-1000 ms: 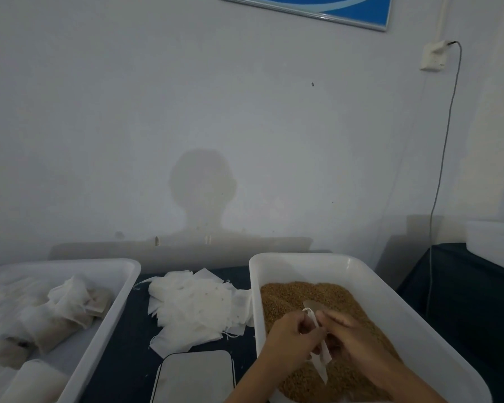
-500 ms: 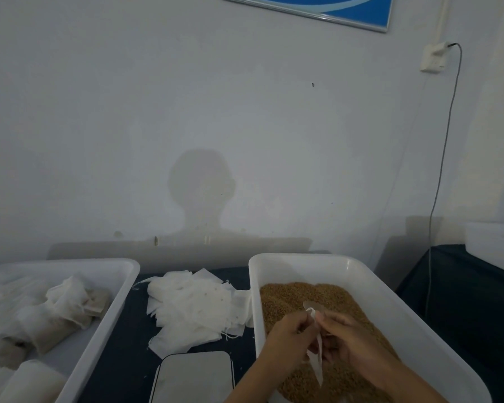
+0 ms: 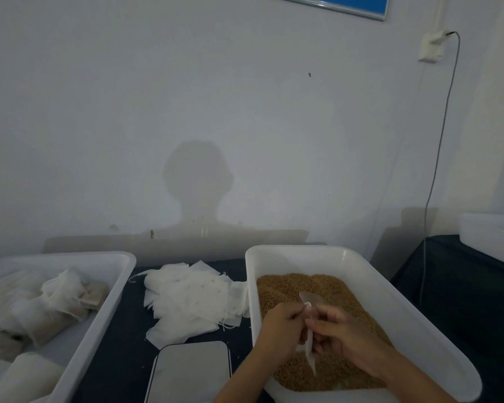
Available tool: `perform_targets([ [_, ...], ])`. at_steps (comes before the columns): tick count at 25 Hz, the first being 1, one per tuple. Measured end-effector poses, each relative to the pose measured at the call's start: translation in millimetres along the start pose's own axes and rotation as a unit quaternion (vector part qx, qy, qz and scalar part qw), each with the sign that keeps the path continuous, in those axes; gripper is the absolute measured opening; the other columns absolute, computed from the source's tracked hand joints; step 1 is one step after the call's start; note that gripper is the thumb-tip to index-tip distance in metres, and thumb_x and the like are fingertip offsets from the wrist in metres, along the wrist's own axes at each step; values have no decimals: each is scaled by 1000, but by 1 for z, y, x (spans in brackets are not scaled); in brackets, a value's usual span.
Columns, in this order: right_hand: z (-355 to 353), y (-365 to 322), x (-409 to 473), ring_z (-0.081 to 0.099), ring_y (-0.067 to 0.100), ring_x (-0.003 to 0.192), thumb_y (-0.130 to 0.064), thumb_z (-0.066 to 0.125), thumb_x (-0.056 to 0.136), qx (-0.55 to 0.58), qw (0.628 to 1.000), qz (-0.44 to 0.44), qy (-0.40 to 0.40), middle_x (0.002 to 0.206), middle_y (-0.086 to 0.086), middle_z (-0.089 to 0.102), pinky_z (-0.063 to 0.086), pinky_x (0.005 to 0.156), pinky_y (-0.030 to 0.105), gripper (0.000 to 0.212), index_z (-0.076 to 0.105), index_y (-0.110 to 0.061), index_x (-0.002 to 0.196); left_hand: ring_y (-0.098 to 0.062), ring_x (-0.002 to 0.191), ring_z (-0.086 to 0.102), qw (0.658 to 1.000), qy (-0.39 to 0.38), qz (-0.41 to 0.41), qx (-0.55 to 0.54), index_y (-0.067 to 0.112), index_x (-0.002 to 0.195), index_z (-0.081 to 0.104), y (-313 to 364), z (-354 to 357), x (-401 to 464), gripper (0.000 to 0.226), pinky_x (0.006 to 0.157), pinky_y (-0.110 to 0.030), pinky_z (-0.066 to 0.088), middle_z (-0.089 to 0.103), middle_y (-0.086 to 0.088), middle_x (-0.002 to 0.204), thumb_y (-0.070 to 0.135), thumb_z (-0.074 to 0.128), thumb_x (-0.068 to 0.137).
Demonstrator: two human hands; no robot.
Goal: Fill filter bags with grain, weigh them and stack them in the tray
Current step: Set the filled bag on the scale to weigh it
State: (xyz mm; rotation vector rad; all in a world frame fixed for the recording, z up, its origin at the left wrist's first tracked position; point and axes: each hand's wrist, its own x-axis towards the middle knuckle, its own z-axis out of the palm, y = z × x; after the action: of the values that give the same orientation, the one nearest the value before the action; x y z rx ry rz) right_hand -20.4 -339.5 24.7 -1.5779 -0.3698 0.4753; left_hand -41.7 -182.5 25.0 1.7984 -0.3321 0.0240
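- My left hand (image 3: 280, 330) is curled over the grain tub, fingers closed on the top edge of an empty filter bag (image 3: 309, 349).
- My right hand (image 3: 344, 341) is right beside it, thumb & fingertips pinching the same bag from the other side; the two hands nearly touch.
- The bag hangs down btwn the hands, thin and flat, its lower tip just above the grain (image 3: 326, 289). Can't tell if its mouth is open.
- A pale scoop (image 3: 311, 299) lies on the grain just beyond my knuckles, bowl resting on the surface.
- Grain sits in the white tub (image 3: 370, 274), brown and heaped toward the near-right side.
- Left of the tub, on the dark tabletop (image 3: 128, 353), is a loose pile of empty bags (image 3: 189, 298), its right edge touching the tub wall.
- Nearer me, btwn tub and tray, sits the scale (image 3: 191, 370), flat pale platform w/ dark rim, nothing on it.
- Far left: the white tray (image 3: 111, 303) w/ filled bags (image 3: 50, 312) lying inside, some bunched w/ tied tops.
- Far right, well apart, another white bin (image 3: 492, 237) on a separate dark surface; a cable (image 3: 437, 158) runs up the wall to a plug (image 3: 432, 48).
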Motion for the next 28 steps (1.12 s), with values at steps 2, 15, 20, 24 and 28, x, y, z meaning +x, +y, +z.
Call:
perform_targets([
  [2, 0, 1, 0, 57, 20, 58, -17, 65, 82, 2, 1000, 3, -1, 75, 17, 59, 52, 56, 29, 39, 55, 11, 107, -32, 73, 64, 1000, 7, -2, 9, -2, 81, 64, 0, 1, 0, 37, 77, -53, 54, 67, -27, 83, 21, 43, 100],
  [15, 4, -2, 0, 59, 22, 59, -12, 49, 95, -18, 998, -9, 61, 73, 15, 61, 51, 52, 31, 23, 60, 8, 98, -20, 72, 58, 996, -21, 28, 82, 2, 81, 56, -4, 1, 2, 15, 69, -41, 52, 61, -17, 81, 12, 53, 91],
  [20, 3, -2, -2, 60, 24, 59, -6, 49, 94, -144, 978, 14, 148, 72, 17, 61, 54, 59, 35, 17, 59, 4, 85, -1, 55, 48, 989, 48, 24, 138, 21, 76, 40, -4, 1, 0, 24, 58, -25, 47, 48, 5, 67, 4, 55, 86],
  [24, 0, -6, 0, 54, 17, 48, -8, 50, 92, -167, 973, 35, 156, 60, 7, 56, 44, 48, 28, 17, 58, -5, 77, -7, 74, 48, 956, 39, 90, 277, 16, 89, 64, 0, 3, 0, 24, 69, -22, 44, 52, 3, 84, 3, 45, 92],
  [28, -21, -4, 6, 62, 14, 68, -22, 48, 96, -239, 957, 76, 143, 76, 2, 66, 51, 67, 30, 23, 60, -12, 79, -11, 66, 44, 937, 59, 70, 338, 5, 69, 59, -2, 8, -2, 27, 69, -25, 46, 52, -5, 73, 12, 46, 91],
])
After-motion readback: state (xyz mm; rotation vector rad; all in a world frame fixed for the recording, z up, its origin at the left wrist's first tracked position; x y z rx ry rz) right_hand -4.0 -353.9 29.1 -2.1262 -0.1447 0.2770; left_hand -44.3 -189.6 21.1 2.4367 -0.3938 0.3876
